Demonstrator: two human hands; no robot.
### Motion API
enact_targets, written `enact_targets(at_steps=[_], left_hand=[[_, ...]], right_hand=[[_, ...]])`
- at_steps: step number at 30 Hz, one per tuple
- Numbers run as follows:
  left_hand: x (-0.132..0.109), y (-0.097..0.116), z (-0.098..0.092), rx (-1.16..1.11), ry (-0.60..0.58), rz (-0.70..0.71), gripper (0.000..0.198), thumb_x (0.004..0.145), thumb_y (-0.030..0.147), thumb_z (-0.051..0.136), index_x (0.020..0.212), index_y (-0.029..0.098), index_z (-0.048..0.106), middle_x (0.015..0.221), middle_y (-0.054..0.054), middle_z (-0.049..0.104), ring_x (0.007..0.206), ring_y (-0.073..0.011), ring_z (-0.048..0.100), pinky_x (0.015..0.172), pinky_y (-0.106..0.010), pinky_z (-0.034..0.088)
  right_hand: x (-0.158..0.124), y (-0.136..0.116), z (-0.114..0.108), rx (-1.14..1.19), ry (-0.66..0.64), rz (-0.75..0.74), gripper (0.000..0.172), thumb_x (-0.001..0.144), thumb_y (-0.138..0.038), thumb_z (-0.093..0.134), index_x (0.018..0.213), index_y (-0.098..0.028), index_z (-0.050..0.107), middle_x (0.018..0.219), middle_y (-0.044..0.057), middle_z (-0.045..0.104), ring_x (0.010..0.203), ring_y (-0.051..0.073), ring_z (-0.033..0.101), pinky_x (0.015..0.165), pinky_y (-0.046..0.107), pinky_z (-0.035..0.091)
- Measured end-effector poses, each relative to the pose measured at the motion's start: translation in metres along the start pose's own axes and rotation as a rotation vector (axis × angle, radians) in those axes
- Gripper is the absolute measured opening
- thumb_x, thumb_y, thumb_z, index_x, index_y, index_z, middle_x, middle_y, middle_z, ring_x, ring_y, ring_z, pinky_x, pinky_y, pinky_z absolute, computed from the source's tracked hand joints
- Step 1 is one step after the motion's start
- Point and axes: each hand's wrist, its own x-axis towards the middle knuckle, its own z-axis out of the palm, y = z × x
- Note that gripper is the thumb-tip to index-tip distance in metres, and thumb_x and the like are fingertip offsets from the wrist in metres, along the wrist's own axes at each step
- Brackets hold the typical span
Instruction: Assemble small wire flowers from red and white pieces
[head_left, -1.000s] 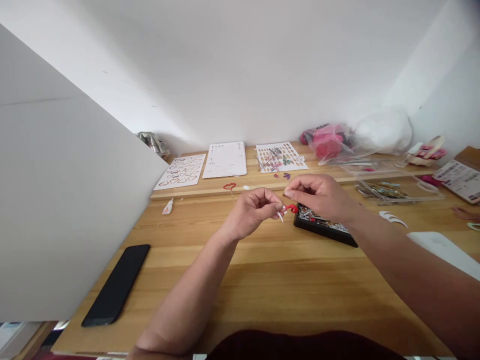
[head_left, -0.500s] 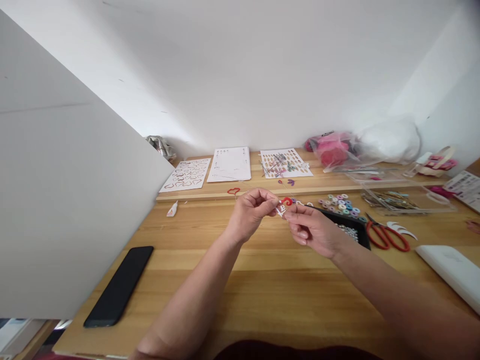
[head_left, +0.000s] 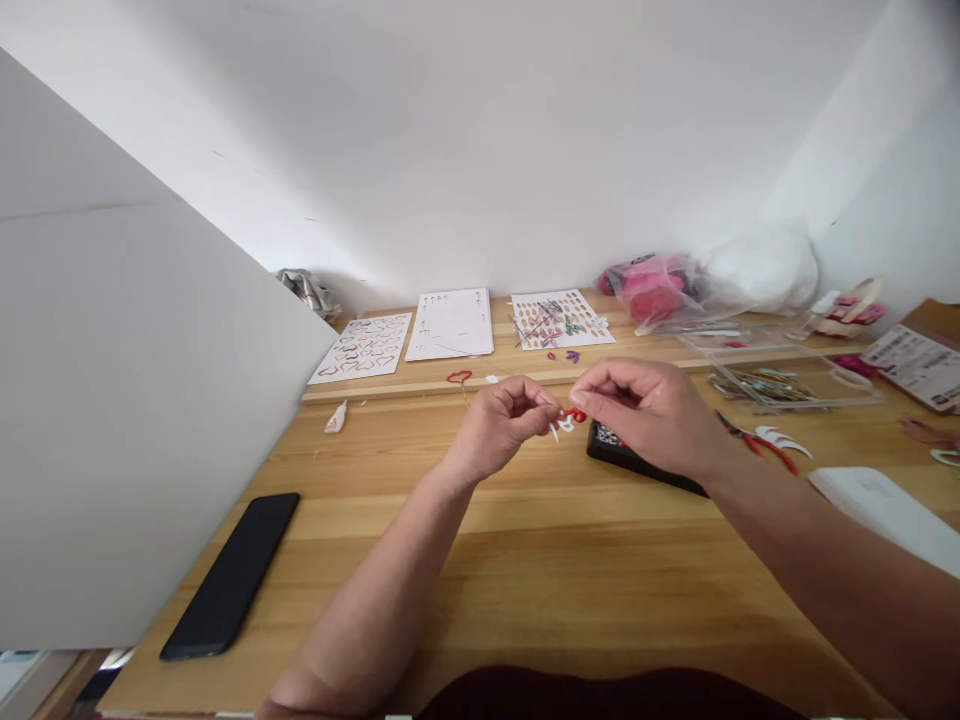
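My left hand (head_left: 510, 420) is closed in a pinch on a small red-and-white curled piece (head_left: 568, 424), which sticks out to the right of the fingertips. Close beside it, my right hand (head_left: 645, 405) has thumb and forefinger pressed together just above the red part. Whatever those right fingertips hold is too small to make out. Below and behind the right hand stands a black tray (head_left: 637, 465) with small silvery beads, partly covered by that hand. On the raised ledge lies a red heart-shaped outline (head_left: 459, 377) with a thin stem.
A black phone (head_left: 231, 575) lies at left, a small glue bottle (head_left: 337, 418) behind it. Patterned sheets (head_left: 362, 350) lie along the back ledge (head_left: 442, 372). On the right are red-handled pliers (head_left: 757, 443), a clear box of metal parts (head_left: 780, 385) and a white case (head_left: 885, 510).
My right hand has come up and turned over, its pinch now above the red part instead of below it. The left hand keeps its pinch. The view has shifted slightly.
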Motion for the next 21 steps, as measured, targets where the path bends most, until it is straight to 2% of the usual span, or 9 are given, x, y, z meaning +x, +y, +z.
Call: enact_targets(at_steps=[6, 13, 21], left_hand=[[-0.002, 0.005, 0.000, -0.082, -0.060, -0.031, 0.026, 0.078, 0.034, 0.077, 0.080, 0.011, 0.065, 0.073, -0.004, 0.067, 0.066, -0.0093, 0.060, 0.065, -0.023, 0.049], [-0.001, 0.004, -0.001, -0.136, -0.068, -0.035, 0.025, 0.078, 0.033, 0.078, 0.080, 0.012, 0.065, 0.072, -0.003, 0.067, 0.064, -0.0085, 0.060, 0.064, -0.022, 0.048], [-0.002, 0.005, 0.004, -0.125, -0.052, -0.108, 0.028, 0.075, 0.034, 0.080, 0.078, 0.012, 0.063, 0.071, -0.003, 0.067, 0.064, -0.0085, 0.060, 0.064, -0.023, 0.049]], right_hand=[[0.023, 0.019, -0.009, 0.097, -0.109, 0.025, 0.021, 0.083, -0.036, 0.070, 0.072, -0.018, 0.068, 0.065, 0.000, 0.059, 0.059, 0.011, 0.046, 0.054, 0.027, 0.033], [0.024, 0.034, 0.000, 0.286, -0.122, 0.133, 0.026, 0.079, -0.043, 0.074, 0.077, -0.017, 0.070, 0.060, -0.003, 0.055, 0.051, 0.008, 0.037, 0.047, 0.025, 0.026], [0.025, 0.018, -0.003, 0.184, -0.055, -0.035, 0.021, 0.080, -0.039, 0.074, 0.075, -0.019, 0.072, 0.064, 0.001, 0.062, 0.056, 0.011, 0.047, 0.050, 0.027, 0.034]])
